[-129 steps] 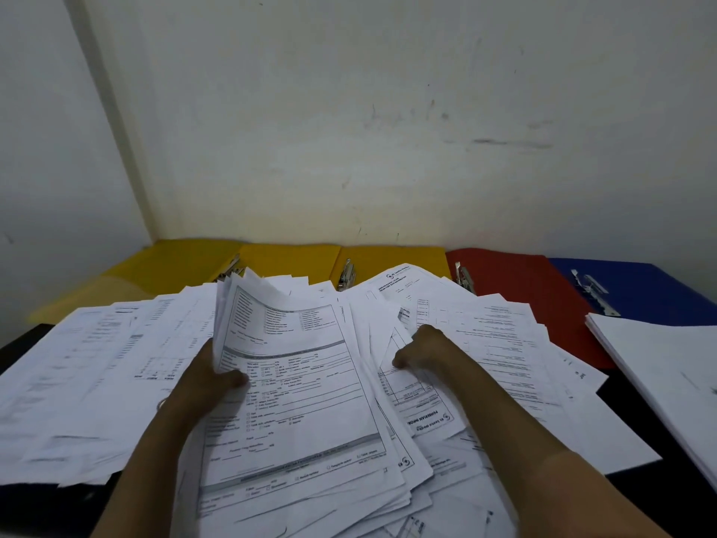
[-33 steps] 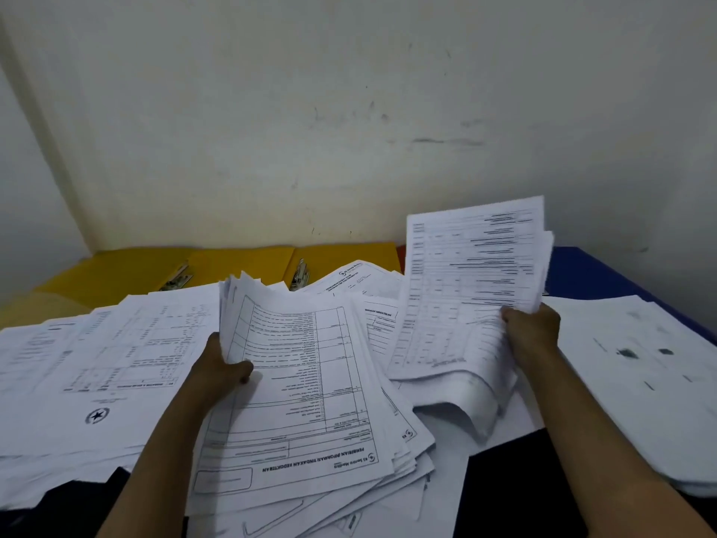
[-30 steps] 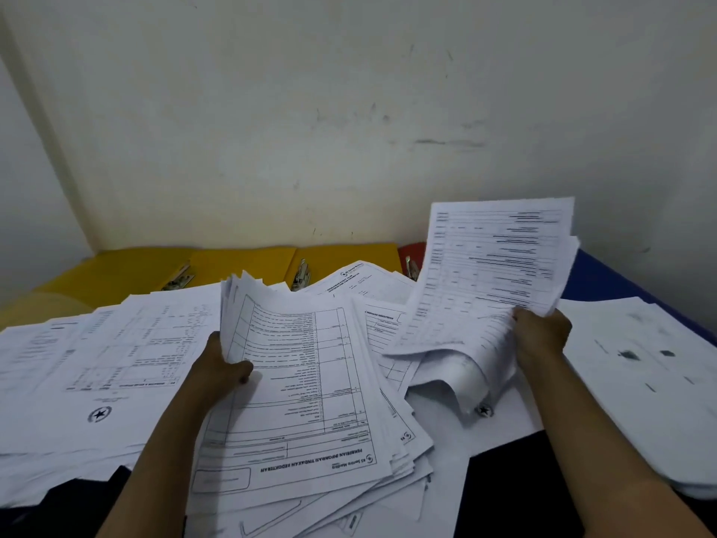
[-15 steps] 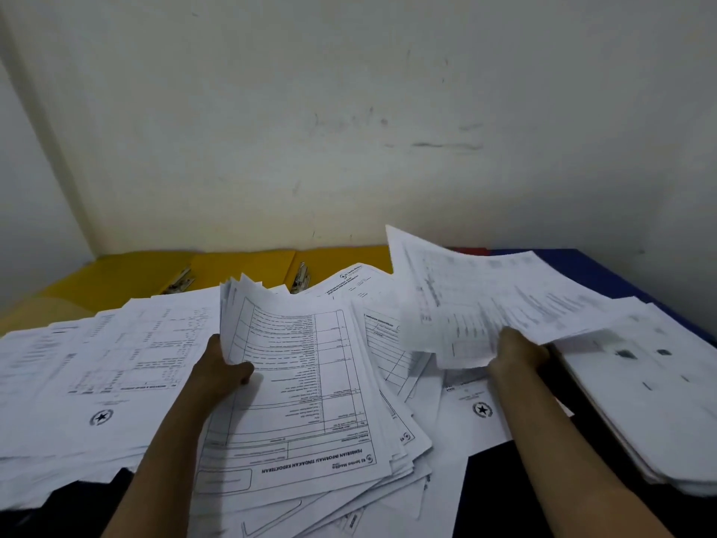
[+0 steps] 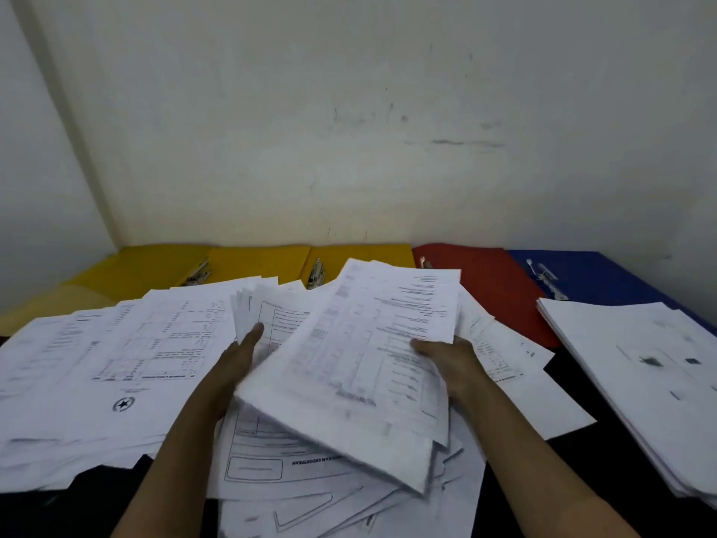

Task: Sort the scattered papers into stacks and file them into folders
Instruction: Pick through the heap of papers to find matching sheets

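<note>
A loose heap of printed white papers (image 5: 116, 366) covers the dark table. My left hand (image 5: 240, 355) grips the left edge of a middle stack of forms (image 5: 264, 452), thumb on top. My right hand (image 5: 446, 357) holds a bundle of printed sheets (image 5: 361, 366) by its right edge, and this bundle lies tilted across the middle stack. Along the wall lie open folders: yellow ones (image 5: 155, 266), a red folder (image 5: 492, 281) and a blue folder (image 5: 605, 273).
A neater stack of white sheets (image 5: 640, 366) sits at the right, partly over the blue folder. Metal clips (image 5: 316, 271) show in the folders. Bare dark table (image 5: 574, 479) shows between the piles. The wall stands close behind the folders.
My right hand lifted a bundle of sheets, swung it right toward the right stack, and now holds a bundle back over the middle stack. My left hand kept its grip.
</note>
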